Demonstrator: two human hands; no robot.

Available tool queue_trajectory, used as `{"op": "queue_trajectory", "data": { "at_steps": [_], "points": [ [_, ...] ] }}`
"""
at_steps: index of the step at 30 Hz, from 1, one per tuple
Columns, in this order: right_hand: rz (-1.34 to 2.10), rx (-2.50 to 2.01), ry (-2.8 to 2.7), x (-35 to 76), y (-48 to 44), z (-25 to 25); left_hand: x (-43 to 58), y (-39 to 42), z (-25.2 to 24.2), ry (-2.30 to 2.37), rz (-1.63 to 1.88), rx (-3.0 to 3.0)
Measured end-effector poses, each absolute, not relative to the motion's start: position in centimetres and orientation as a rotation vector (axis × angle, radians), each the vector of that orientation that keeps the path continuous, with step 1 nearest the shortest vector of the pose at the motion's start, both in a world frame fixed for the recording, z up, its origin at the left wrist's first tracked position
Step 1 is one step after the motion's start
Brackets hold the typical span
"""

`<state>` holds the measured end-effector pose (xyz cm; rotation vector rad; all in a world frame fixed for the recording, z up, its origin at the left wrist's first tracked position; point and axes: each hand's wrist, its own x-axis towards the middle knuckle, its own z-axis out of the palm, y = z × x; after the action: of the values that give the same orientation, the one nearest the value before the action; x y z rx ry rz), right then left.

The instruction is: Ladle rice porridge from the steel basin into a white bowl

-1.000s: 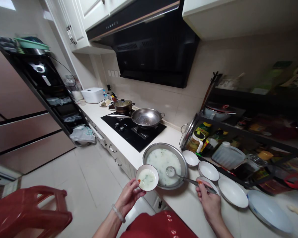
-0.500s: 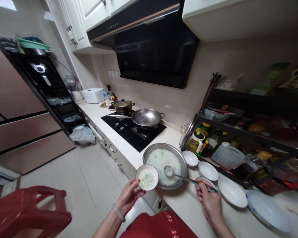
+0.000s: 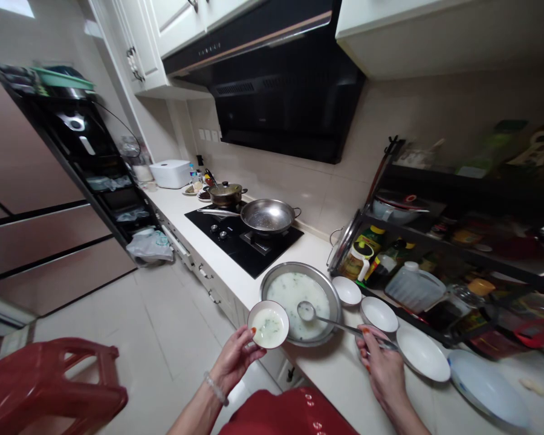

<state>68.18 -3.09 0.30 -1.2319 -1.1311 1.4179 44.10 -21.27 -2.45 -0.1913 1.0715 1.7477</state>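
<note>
My left hand (image 3: 238, 356) grips a small dark-rimmed bowl (image 3: 268, 326) by its near edge. Pale soup with green bits lies in that bowl, which is held at the near left rim of a large metal basin (image 3: 336, 302). More of the same whitish soup (image 3: 294, 290) fills much of the basin. Closed round the handle of a metal ladle (image 3: 340, 326) is my right hand (image 3: 381, 365). The ladle's head is over the soup in the basin, with some liquid in it. Under my right hand a further bowl is mostly hidden.
White bowls (image 3: 379, 314) and a bluish oval plate (image 3: 487, 386) line the counter at right, before a black rack (image 3: 457, 241) of bottles. A wok (image 3: 268, 216) and a lidded pot (image 3: 225, 193) stand at the stove (image 3: 245, 241). A red stool (image 3: 49, 386) is lower left.
The ladle's head has shifted very slightly left over the basin. Both hands keep their holds, and the bowl stays almost in place. The view has shifted slightly.
</note>
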Motion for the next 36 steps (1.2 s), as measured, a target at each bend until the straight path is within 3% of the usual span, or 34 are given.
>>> {"op": "queue_trajectory", "data": {
  "at_steps": [9, 20, 29, 36],
  "points": [
    [1.437, -1.201, -1.093, 68.0, -3.1, 1.1, 44.2, -21.3, -2.3, 1.069, 1.759, -0.201],
    [1.525, -1.107, -1.081, 66.8, -4.8, 5.9, 44.3, -21.2, -2.6, 1.054, 1.76, -0.196],
    [1.55, -1.059, -1.327, 65.9, -7.0, 6.0, 44.5, -21.3, -2.2, 1.049, 1.768, -0.213],
    [1.326, -0.799, -1.673, 66.1, -8.1, 5.3, 44.5, -21.3, -1.9, 1.046, 1.761, -0.186]
  ]
}}
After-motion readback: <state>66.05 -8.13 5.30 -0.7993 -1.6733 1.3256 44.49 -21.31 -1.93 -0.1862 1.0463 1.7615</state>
